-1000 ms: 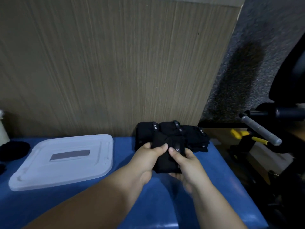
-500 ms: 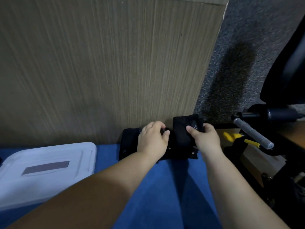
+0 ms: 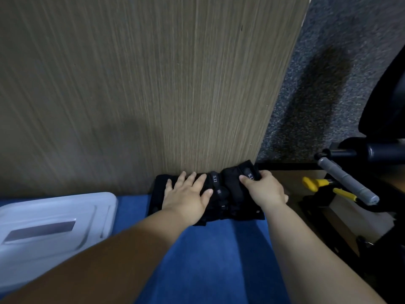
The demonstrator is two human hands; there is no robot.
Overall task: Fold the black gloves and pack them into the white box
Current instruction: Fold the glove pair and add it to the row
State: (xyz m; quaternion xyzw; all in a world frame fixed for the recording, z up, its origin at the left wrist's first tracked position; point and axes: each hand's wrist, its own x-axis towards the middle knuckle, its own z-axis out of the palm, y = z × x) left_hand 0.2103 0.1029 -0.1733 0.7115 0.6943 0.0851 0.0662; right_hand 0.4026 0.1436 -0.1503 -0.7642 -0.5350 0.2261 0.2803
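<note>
Pressing black gloves (image 3: 220,194) flat, left hand (image 3: 186,198) spread | right hand (image 3: 266,191) gripping them | white box (image 3: 54,216) cropped

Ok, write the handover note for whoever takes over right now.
Left grip: open, pressing flat on the stacked black gloves against the wooden panel.
Right grip: curled round a folded glove at the stack's right end.
White box: left of the stack on the blue surface, apparently closed.
Done: gloves look folded. Left: open the box, pack them in.
</note>
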